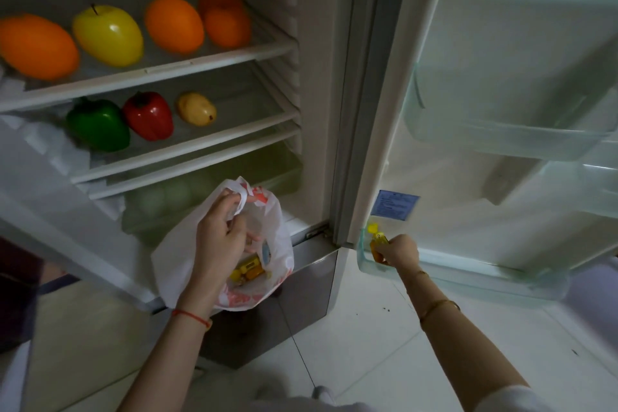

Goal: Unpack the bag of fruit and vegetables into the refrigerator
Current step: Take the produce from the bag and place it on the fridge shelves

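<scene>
My left hand [222, 234] grips the handle of a white plastic bag [174, 264] with red print, held open before the refrigerator. Small yellow and orange packets [249, 271] lie inside it. My right hand [399, 249] holds a small orange and yellow packet [378, 242] inside the lowest door bin [364, 264]. On the top shelf [214, 58] sit several oranges [174, 23] and a yellow apple [108, 35]. The middle shelf [214, 140] carries a green pepper [97, 125], a red pepper [148, 115] and a small yellow fruit [196, 109].
The refrigerator door [501, 94] stands open to the right, with clear bins [501, 140] higher up. A crisper drawer [187, 204] with pale green round things lies behind the bag. White tiled floor [384, 344] spreads below. Crumpled white paper [57, 147] lines the shelves' left side.
</scene>
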`<state>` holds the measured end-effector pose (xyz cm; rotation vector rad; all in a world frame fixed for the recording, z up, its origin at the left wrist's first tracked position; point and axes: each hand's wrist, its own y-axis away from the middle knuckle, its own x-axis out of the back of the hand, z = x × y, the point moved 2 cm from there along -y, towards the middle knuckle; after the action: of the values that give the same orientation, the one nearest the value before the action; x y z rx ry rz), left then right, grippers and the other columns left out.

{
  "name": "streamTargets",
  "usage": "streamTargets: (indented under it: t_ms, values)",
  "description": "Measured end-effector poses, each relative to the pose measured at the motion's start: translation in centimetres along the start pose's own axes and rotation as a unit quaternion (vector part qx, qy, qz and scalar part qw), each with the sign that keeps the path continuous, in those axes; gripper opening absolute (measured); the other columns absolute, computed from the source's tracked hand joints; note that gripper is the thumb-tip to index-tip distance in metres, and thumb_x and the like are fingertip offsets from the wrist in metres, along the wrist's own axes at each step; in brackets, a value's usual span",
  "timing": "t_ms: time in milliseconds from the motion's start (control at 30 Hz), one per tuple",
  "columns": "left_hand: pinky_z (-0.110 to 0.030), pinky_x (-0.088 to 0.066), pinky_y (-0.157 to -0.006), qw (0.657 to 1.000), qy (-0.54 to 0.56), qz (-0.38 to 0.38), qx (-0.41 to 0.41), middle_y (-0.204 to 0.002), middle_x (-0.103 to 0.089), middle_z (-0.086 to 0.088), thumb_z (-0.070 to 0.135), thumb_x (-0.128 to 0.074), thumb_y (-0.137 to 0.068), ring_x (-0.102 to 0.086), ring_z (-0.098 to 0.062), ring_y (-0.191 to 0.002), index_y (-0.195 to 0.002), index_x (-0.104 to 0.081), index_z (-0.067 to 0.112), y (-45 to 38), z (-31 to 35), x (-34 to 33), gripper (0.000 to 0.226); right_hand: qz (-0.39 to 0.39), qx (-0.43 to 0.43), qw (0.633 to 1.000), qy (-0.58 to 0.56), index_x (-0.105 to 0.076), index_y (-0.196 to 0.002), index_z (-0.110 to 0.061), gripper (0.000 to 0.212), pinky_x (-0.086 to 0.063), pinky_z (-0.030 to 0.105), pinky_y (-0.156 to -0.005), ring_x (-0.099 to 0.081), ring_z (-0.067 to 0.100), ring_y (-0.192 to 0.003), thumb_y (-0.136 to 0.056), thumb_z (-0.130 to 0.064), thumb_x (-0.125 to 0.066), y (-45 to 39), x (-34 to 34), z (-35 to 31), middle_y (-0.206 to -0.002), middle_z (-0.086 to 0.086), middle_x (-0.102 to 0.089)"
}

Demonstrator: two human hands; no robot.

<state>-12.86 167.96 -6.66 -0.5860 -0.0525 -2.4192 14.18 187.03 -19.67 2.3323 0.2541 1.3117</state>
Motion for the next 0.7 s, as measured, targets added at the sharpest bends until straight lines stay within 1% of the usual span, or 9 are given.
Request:
streamTargets:
  t_ms: [33,67,167,233,300,400,533,633,700]
  values:
    - [-0.017,-0.056,-0.056,1.000,-0.004,0.004,0.001,-0.101,-0.066,0.003,0.004,-0.047,-0.098,-0.069,-0.008,-0.081,-0.108,-0.061,0.022,0.1,0.0,0.1,0.025,-0.005,0.007,1.000,0.013,-0.061,-0.063,-0.006,0.019,-0.040,0.023,-0.048,-0.055,0.023,-0.056,-0.075,-0.019,-0.066,0.0,-0.2,-0.1,-0.062,0.008,-0.057]
    - [-0.018,-0.057,-0.057,1.000,-0.005,0.006,0.003,-0.103,-0.066,0.002,0.005,-0.046,-0.098,-0.070,-0.011,-0.082,-0.109,-0.061,0.024,0.3,-0.2,0.2,0.026,-0.009,0.015,1.000,0.025,-0.061,-0.067,-0.005,0.017,-0.037,0.023,-0.049,-0.053,0.025,-0.058,-0.077,-0.019,-0.065,0.1,-0.4,-0.2,-0.065,0.008,-0.056]
    - [-0.035,-0.062,-0.058,1.000,0.004,0.012,0.014,-0.103,-0.067,-0.001,0.004,-0.046,-0.098,-0.072,-0.018,-0.075,-0.109,-0.060,0.027,0.7,-0.5,0.6,0.029,-0.019,0.028,0.998,0.057,-0.063,-0.087,-0.003,0.023,-0.039,0.028,-0.065,-0.054,0.032,-0.075,-0.087,-0.026,-0.058,0.2,-0.9,-0.4,-0.088,0.016,-0.061]
    - [-0.044,-0.062,-0.059,1.000,-0.003,0.019,0.015,-0.098,-0.067,0.001,0.006,-0.045,-0.097,-0.072,-0.019,-0.071,-0.109,-0.060,0.029,1.0,-0.8,0.8,0.030,-0.020,0.034,0.997,0.069,-0.064,-0.099,0.001,0.033,-0.039,0.030,-0.069,-0.058,0.036,-0.085,-0.092,-0.029,-0.053,0.2,-1.0,-0.4,-0.101,0.019,-0.064]
    - [-0.048,-0.061,-0.060,1.000,-0.011,0.024,0.009,-0.098,-0.066,0.005,0.007,-0.045,-0.097,-0.072,-0.019,-0.071,-0.108,-0.060,0.032,1.2,-0.8,1.0,0.030,-0.024,0.035,0.996,0.078,-0.064,-0.105,0.004,0.037,-0.039,0.031,-0.070,-0.061,0.037,-0.094,-0.094,-0.029,-0.051,0.2,-1.0,-0.3,-0.108,0.021,-0.065]
    - [-0.044,-0.062,-0.058,1.000,-0.005,0.028,0.013,-0.095,-0.065,0.010,0.005,-0.045,-0.098,-0.072,-0.015,-0.068,-0.107,-0.060,0.026,1.5,-0.7,1.2,0.027,-0.023,0.036,0.995,0.089,-0.063,-0.109,0.004,0.039,-0.039,0.031,-0.072,-0.062,0.038,-0.103,-0.094,-0.029,-0.049,0.3,-0.7,-0.1,-0.113,0.022,-0.065]
    - [-0.033,-0.059,-0.051,0.999,0.010,0.027,0.015,-0.096,-0.066,0.001,0.002,-0.044,-0.097,-0.072,-0.016,-0.065,-0.109,-0.058,0.022,1.8,-0.2,1.5,0.027,-0.050,0.042,0.991,0.117,-0.061,-0.111,0.006,0.047,-0.038,0.030,-0.073,-0.060,0.035,-0.097,-0.098,-0.037,-0.047,0.2,-0.5,-0.1,-0.113,0.021,-0.064]
    - [-0.028,-0.057,-0.047,0.999,0.015,0.033,0.018,-0.099,-0.066,0.000,0.001,-0.043,-0.097,-0.072,-0.016,-0.063,-0.108,-0.058,0.021,1.8,-0.2,1.8,0.027,-0.056,0.053,0.987,0.145,-0.059,-0.098,0.000,0.045,-0.038,0.031,-0.071,-0.059,0.033,-0.091,-0.098,-0.043,-0.046,0.2,-0.2,-0.4,-0.102,0.018,-0.063]
    - [-0.028,-0.057,-0.046,0.999,0.020,0.036,0.020,-0.101,-0.065,0.000,0.001,-0.043,-0.097,-0.071,-0.015,-0.063,-0.108,-0.057,0.021,1.8,-0.2,2.1,0.027,-0.020,0.066,0.982,0.176,-0.060,-0.099,-0.003,0.037,-0.042,0.031,-0.070,-0.062,0.031,-0.092,-0.097,-0.038,-0.049,0.7,0.4,-0.8,-0.094,0.012,-0.059]
